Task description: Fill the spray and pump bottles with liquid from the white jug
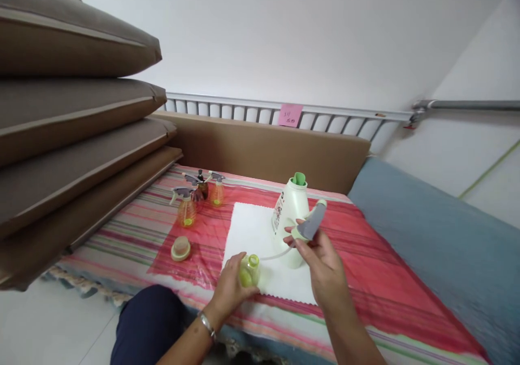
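My left hand (234, 288) is closed around a small yellow-green see-through bottle (251, 270) with its open neck upward, over the near edge of a white sheet (248, 221). My right hand (320, 262) grips a grey and pale green spray head (311, 225). From it a thin clear dip tube (278, 255) runs left toward the bottle's mouth, outside the bottle. Behind my right hand a large white-green jug (293, 202) stands on the sheet, uncapped, with a green spout (299, 178) in its neck. A round pale green cap (181, 248) lies to the left.
Several bottles with spray heads, such as a yellow one (187, 212) and an orange one (217, 193), stand at the back left near a dark brown bottle (203, 189). Stacked brown cushions (81, 105) rise at left. A metal railing (239, 109) carries a pink note (290, 115).
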A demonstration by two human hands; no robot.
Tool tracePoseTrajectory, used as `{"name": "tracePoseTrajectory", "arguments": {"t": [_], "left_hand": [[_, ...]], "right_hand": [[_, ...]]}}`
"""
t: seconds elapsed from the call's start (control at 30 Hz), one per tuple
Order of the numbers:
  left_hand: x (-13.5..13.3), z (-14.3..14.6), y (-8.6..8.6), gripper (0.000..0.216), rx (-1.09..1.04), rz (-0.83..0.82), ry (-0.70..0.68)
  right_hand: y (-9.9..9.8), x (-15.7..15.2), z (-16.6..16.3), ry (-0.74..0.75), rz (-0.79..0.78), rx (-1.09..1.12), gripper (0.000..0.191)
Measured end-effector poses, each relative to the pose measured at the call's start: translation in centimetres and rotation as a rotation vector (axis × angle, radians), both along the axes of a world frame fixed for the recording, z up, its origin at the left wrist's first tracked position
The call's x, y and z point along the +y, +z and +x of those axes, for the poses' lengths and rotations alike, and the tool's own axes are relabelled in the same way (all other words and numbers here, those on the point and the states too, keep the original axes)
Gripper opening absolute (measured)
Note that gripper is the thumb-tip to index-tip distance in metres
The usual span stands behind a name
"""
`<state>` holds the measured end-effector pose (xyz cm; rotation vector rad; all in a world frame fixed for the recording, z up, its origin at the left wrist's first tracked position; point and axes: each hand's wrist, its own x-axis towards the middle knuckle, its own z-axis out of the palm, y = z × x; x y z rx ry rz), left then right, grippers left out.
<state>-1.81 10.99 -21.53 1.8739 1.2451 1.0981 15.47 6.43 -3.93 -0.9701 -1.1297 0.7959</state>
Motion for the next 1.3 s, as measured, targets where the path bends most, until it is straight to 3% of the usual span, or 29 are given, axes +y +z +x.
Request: {"name": "tracePoseTrajectory", "arguments": {"t": [0.13, 0.23, 0.5, 0.6, 1.1, 1.3], "left_hand": [[-0.3, -0.1, 0.4, 0.078, 0.025, 0.016, -0.014], [-0.5, 0.0, 0.9, 0.079, 0.051, 0.018, -0.014], [-0.2, 0.3, 1.5, 0.080, 0.056, 0.007, -0.030], [0.0, 0.2, 1.4, 0.083, 0.060, -0.008, -0.026], [-0.1, 0.0, 0.9, 0.085, 0.043, -0.003, -0.030], [-0.2, -0.2, 1.1, 0.083, 0.033, -0.037, -0.019]], "right_hand": [[-0.4, 0.5, -0.8, 0.052, -0.058, -0.094, 0.035], [-1.7, 1.5, -1.4, 0.082, -0.087, -0.129, 0.035], [-10.4, 3.6, -3.1, 0.182, -0.204, -0.092, 0.033], [-12.2, 3.9, -2.9, 0.198, -0.232, -0.054, 0.035], [-11.8, 3.6, -3.7, 0.164, -0.192, 0.014, 0.040], [-13.0, 3.7, -3.8, 0.201, -0.251, -0.005, 0.039]]}}
